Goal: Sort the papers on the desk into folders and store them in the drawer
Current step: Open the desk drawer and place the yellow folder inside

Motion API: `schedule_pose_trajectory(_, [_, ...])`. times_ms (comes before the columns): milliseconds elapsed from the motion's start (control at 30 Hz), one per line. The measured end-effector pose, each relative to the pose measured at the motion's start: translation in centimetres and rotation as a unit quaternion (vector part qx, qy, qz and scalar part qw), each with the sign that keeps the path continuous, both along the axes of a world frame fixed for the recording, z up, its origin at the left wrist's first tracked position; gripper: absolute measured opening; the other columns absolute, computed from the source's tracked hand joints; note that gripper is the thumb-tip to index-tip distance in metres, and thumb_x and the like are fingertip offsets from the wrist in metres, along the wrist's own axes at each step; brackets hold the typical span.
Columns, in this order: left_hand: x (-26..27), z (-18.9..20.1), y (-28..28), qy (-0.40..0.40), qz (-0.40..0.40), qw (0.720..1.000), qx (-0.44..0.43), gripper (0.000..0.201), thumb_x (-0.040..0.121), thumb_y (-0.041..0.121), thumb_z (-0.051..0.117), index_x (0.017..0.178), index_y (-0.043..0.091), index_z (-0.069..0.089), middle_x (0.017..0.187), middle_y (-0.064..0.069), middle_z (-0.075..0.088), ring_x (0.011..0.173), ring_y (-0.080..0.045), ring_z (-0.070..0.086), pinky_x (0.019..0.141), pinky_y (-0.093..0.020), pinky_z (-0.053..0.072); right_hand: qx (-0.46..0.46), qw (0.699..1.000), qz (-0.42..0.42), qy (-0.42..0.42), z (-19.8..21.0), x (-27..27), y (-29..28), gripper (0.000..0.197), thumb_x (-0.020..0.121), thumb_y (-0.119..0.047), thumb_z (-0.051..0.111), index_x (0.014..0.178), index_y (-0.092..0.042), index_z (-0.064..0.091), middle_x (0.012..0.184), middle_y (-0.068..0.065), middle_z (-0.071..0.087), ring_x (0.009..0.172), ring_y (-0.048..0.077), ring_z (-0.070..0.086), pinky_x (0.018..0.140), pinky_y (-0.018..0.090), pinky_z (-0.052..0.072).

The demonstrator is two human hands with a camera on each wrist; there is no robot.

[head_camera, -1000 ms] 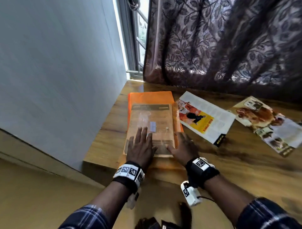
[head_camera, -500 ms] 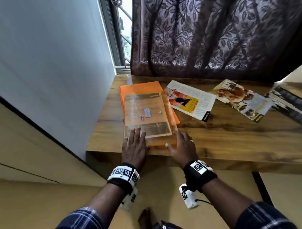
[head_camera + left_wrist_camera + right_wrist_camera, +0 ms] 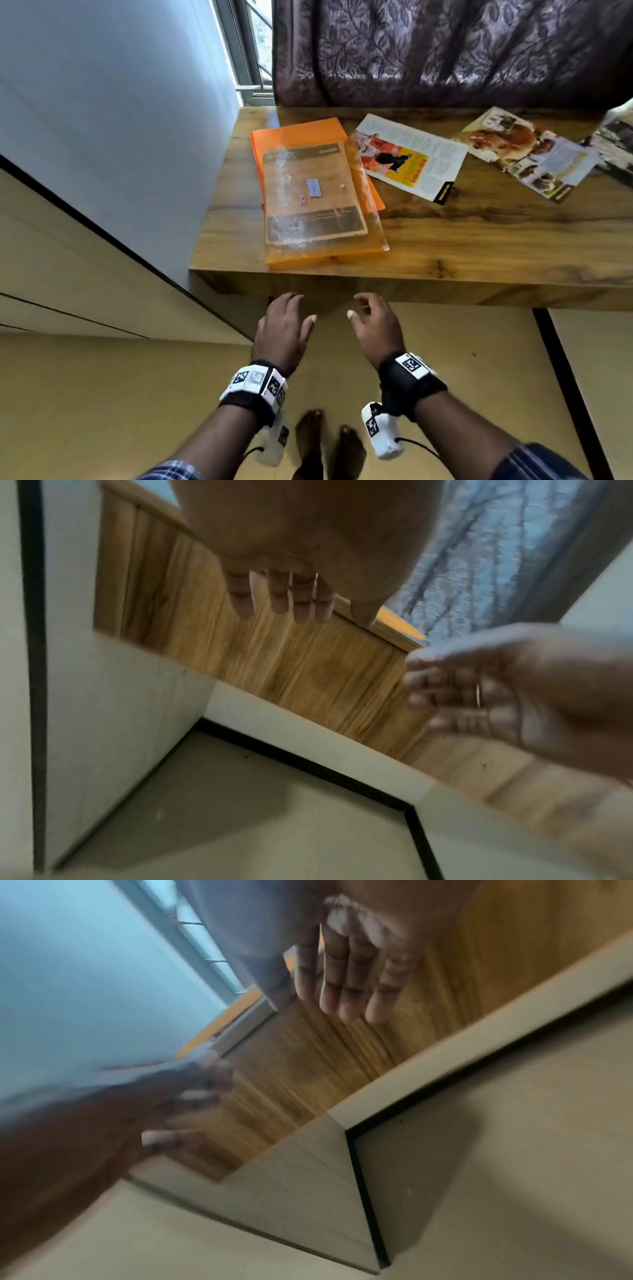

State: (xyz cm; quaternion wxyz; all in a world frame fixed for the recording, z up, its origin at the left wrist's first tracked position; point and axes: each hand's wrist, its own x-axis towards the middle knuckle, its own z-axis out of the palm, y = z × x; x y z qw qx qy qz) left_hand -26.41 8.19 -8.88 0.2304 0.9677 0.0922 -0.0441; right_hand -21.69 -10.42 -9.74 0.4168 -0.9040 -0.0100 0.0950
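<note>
Head view shows a wooden desk with a brown grain top (image 3: 479,240) pushed into the corner of the room, its left end against a pale grey wall (image 3: 102,102). Behind the desk hangs a dark purple curtain with a leaf pattern (image 3: 445,51), and a narrow strip of window with a metal frame (image 3: 253,58) is visible between curtain and wall.

On the left part of the desk lies a clear plastic folder with a brownish printed paper inside (image 3: 315,195), resting on top of an orange flat folder (image 3: 298,132); its near edge comes almost to the front edge of the desk. Just beside it, to the right, lies a white magazine page with a red and yellow picture (image 3: 411,157), and farther right a colourful page with a photo of brown food (image 3: 527,150). At the far right edge another printed sheet is partly cut off.

Both hands hang in the air in front of the desk's front panel, below the top, touching nothing. The left hand (image 3: 284,325) has relaxed, nearly straight fingers and holds nothing. The right hand (image 3: 373,322) is also empty, its fingers loosely bent. The floor is of beige tiles with dark joints (image 3: 479,377), and two bare feet stand on it.
</note>
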Motion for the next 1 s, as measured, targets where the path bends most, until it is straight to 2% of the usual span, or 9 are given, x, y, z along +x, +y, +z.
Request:
schedule_pose_trajectory(67, [1.5,-2.2,0.8,0.067,0.142,0.966,-0.206,0.074,0.091,0.068,0.039,0.140,0.013,0.048,0.144,-0.007,0.050,0.132,-0.025,0.047,0.109,-0.041,0.040,0.122,0.977,-0.115,0.133,-1.4,1.0,0.1,0.019,0.093,-0.032,0.065,0.109,-0.023,0.062,0.116,0.005,0.068,0.106,0.023,0.064,0.092,0.041,0.054])
schedule_pose_trajectory(167, [4.0,-5.4,2.1,0.118,0.378,0.762,-0.512,0.091,0.084,0.083,0.030,0.142,0.015,0.049,0.145,-0.009,0.053,0.128,-0.027,0.051,0.108,-0.043,0.041,0.369,0.835,-0.304,0.272,-3.3,3.1,0.4,0.049,0.097,-0.059,0.041,0.122,-0.021,0.058,0.123,0.010,0.063,0.113,0.029,0.060,0.095,0.052,0.051])
schedule_pose_trajectory(200, [4.7,-6.2,2.3,0.105,0.411,0.704,-0.569,0.084,0.089,0.078,0.027,0.144,0.017,0.047,0.147,-0.008,0.050,0.131,-0.026,0.049,0.108,-0.043,0.041,0.419,0.792,-0.344,0.282,-4.1,3.7,0.3,0.064,0.094,-0.068,0.034,0.129,-0.018,0.055,0.125,0.010,0.062,0.117,0.030,0.058,0.098,0.054,0.048])
schedule_pose_trajectory(300, [5.8,-7.8,3.5,0.059,0.445,0.602,-0.661,0.086,0.089,0.078,0.020,0.146,0.019,0.042,0.153,-0.008,0.042,0.135,-0.028,0.046,0.112,-0.045,0.036,0.505,0.708,-0.407,0.280,-5.9,4.8,0.4,0.094,0.083,-0.084,0.027,0.145,-0.015,0.043,0.139,0.015,0.054,0.131,0.031,0.048,0.106,0.056,0.041])
schedule_pose_trajectory(433, [7.4,-10.0,4.9,0.010,0.437,0.467,-0.769,0.079,0.076,0.089,0.033,0.117,0.028,0.061,0.147,-0.008,0.051,0.119,-0.028,0.058,0.104,-0.038,0.035,0.579,0.644,-0.430,0.257,-8.0,5.8,0.8,0.095,0.084,-0.084,0.027,0.150,-0.017,0.039,0.151,0.009,0.046,0.141,0.026,0.040,0.112,0.055,0.034])
schedule_pose_trajectory(533, [8.1,-11.3,4.5,0.006,0.434,0.432,-0.791,0.090,0.069,0.093,0.036,0.134,0.034,0.056,0.138,-0.006,0.059,0.127,-0.033,0.055,0.117,-0.048,0.028,0.627,0.596,-0.441,0.239,-8.9,6.2,0.7,0.096,0.077,-0.086,0.042,0.142,-0.016,0.050,0.138,0.008,0.060,0.126,0.024,0.058,0.099,0.050,0.043])
schedule_pose_trajectory(600, [7.9,-11.7,3.9,0.000,0.431,0.427,-0.795,0.085,0.067,0.094,0.038,0.118,0.030,0.062,0.126,-0.003,0.067,0.126,-0.031,0.057,0.115,-0.050,0.031,0.638,0.582,-0.445,0.237,-9.0,6.1,0.6,0.101,0.071,-0.086,0.052,0.140,-0.012,0.051,0.133,0.012,0.063,0.120,0.027,0.062,0.092,0.049,0.047])
schedule_pose_trajectory(733, [7.2,-12.6,3.9,0.006,0.429,0.415,-0.802,0.077,0.067,0.096,0.032,0.090,0.027,0.060,0.105,0.000,0.071,0.127,-0.029,0.056,0.115,-0.045,0.028,0.639,0.579,-0.444,0.244,-9.0,5.3,0.3,0.108,0.066,-0.086,0.057,0.142,-0.010,0.047,0.136,0.014,0.059,0.120,0.028,0.061,0.094,0.050,0.048])
schedule_pose_trajectory(1000, [1.2,-13.1,3.2,0.021,0.438,0.408,-0.800,0.080,0.069,0.095,0.030,0.090,0.024,0.061,0.116,-0.007,0.065,0.129,-0.031,0.054,0.115,-0.045,0.031,0.623,0.610,-0.418,0.257,-9.3,-0.8,-1.0,0.088,0.066,-0.092,0.048,0.113,-0.019,0.062,0.120,0.007,0.065,0.119,0.028,0.062,0.102,0.052,0.042])
